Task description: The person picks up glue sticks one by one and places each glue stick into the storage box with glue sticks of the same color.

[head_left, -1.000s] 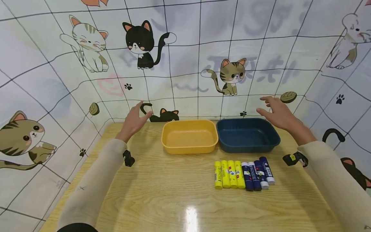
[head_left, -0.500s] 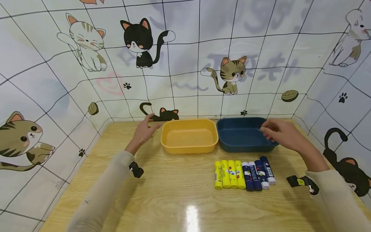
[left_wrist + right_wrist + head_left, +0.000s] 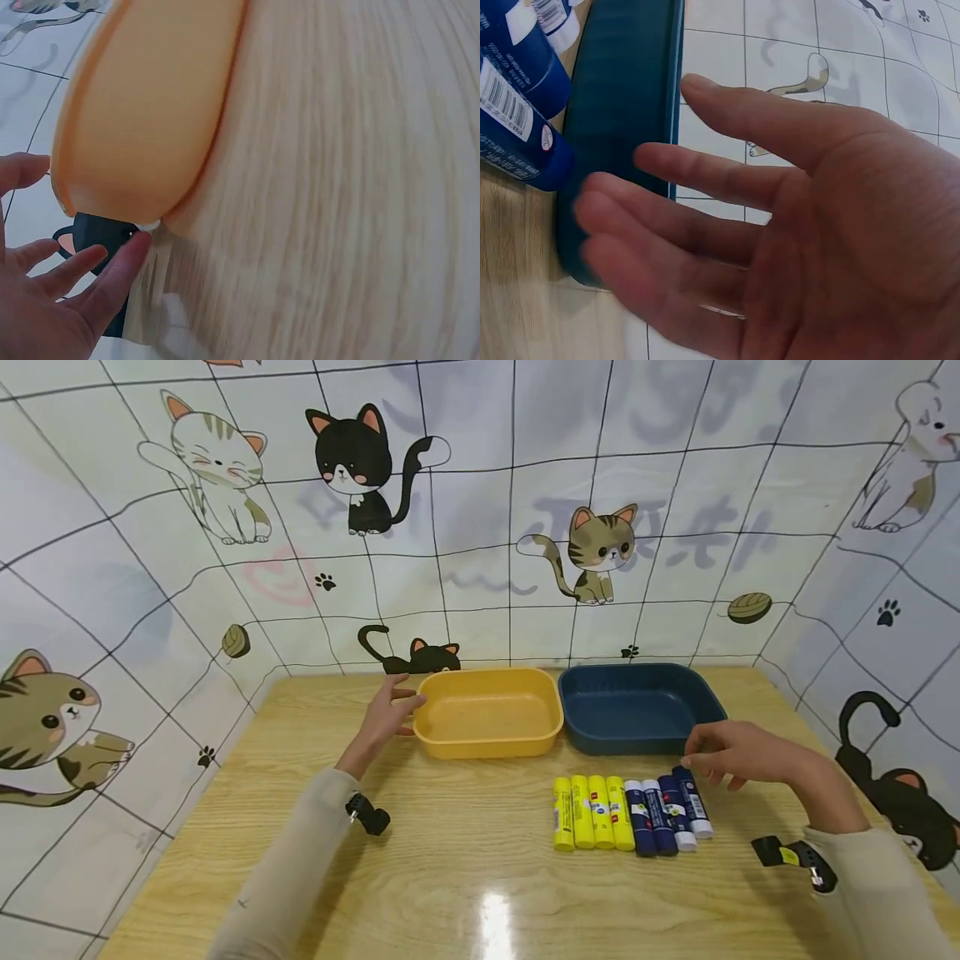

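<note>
My left hand (image 3: 385,720) is at the left end of a yellow plastic tray (image 3: 487,749). Its fingers are spread, with the thumb close to the rim. In the left wrist view, the fingertips (image 3: 139,244) come right up to the tray's end. My right hand (image 3: 750,752) hovers over the far end of a row of glue sticks, fingers loosely bent and holding nothing. Several yellow glue sticks (image 3: 601,814) lie side by side, beside several navy ones (image 3: 660,818). The right wrist view has the rightmost navy glue stick (image 3: 525,139) just beyond the fingertips.
A dark blue tray (image 3: 645,746) stands right of the yellow one, nearly touching it, behind the glue sticks. Both trays have bare floors. A wall sheet printed with cats (image 3: 603,556) encloses the wooden table (image 3: 450,860) at the back and sides.
My left hand has moved right and nearer, reaching the yellow tray's end. My right hand has come down from beyond the blue tray to the navy glue sticks. Trays and sticks stay put.
</note>
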A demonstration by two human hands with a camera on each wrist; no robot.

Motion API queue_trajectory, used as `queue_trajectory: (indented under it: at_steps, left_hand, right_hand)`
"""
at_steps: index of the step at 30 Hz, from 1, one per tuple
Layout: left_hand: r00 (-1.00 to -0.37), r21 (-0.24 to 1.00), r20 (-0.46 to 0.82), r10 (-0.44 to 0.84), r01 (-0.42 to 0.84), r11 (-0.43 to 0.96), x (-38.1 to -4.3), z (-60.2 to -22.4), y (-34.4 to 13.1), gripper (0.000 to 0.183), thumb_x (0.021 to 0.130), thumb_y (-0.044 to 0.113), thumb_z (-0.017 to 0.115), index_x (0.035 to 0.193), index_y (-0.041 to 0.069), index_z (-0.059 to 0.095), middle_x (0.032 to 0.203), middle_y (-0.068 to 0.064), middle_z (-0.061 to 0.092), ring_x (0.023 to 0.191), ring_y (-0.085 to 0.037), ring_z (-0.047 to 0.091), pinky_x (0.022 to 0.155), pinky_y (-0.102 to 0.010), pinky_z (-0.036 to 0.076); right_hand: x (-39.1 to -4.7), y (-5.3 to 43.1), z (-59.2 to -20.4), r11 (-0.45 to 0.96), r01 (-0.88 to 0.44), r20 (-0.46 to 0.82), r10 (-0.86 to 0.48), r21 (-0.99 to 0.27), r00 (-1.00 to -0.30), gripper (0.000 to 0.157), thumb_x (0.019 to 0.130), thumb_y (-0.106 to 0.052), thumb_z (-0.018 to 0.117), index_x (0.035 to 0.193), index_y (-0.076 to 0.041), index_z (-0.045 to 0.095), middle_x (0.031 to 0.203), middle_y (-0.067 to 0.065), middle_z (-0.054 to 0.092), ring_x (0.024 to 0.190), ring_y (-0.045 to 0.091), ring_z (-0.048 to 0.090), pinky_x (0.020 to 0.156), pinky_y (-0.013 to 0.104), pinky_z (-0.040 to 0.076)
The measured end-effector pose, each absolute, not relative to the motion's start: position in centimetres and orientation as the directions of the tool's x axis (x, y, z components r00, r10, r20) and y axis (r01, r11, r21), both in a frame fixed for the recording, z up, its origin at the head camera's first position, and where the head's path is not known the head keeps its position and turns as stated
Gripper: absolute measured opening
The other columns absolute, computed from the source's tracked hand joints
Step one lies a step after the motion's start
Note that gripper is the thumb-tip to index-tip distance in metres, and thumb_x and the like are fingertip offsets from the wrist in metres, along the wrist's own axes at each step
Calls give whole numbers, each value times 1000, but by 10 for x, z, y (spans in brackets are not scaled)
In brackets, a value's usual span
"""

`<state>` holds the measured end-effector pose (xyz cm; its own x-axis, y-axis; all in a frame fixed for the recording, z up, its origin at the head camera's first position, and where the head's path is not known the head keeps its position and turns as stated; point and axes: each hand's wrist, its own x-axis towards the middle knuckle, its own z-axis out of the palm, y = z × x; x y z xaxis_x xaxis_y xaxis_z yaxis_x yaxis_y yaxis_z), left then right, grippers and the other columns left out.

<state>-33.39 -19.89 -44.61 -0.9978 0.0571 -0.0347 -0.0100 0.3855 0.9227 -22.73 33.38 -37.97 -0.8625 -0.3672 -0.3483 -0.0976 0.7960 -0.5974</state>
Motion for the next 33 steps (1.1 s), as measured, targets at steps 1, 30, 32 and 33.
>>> queue_trajectory:
  at_steps: [1, 30, 32, 33]
  left_hand:
    - [-998, 930, -41, 55, -18, 366, -334, -447, -198, 75, 100, 34, 65, 163, 17, 28, 156, -21, 46, 131, -43, 58, 77, -42, 63]
    - [-995, 899, 38, 91, 74, 431, -328, -467, -180, 71, 86, 9, 64, 154, 23, 50, 162, -13, 41, 123, -40, 62, 93, -40, 51]
    - [-995, 895, 42, 88, 77, 439, -328, -468, -180, 73, 83, 6, 62, 154, 23, 51, 163, -12, 41, 121, -38, 62, 88, -35, 50]
    - [-995, 894, 46, 88, 80, 441, -328, -468, -179, 74, 82, 5, 61, 154, 23, 51, 163, -12, 41, 119, -38, 62, 85, -33, 50]
  right_hand:
    - [-227, 334, -381, 797, -70, -375, -357, -599, -856, 35, 101, -30, 64, 121, -1, 61, 89, 7, 64, 80, 21, 61, 61, 36, 56]
    - [-240, 338, -415, 799, 135, -568, -287, -587, -771, 73, 95, -27, 73, 141, 13, 34, 111, 24, 68, 89, 27, 72, 72, 45, 63]
    - [-240, 338, -415, 788, 145, -570, -291, -598, -769, 71, 95, -25, 73, 140, 14, 33, 116, 28, 67, 89, 28, 73, 72, 46, 63]
    - [-240, 338, -416, 782, 151, -571, -293, -604, -767, 71, 95, -23, 73, 140, 14, 33, 118, 29, 66, 90, 29, 73, 72, 46, 63]
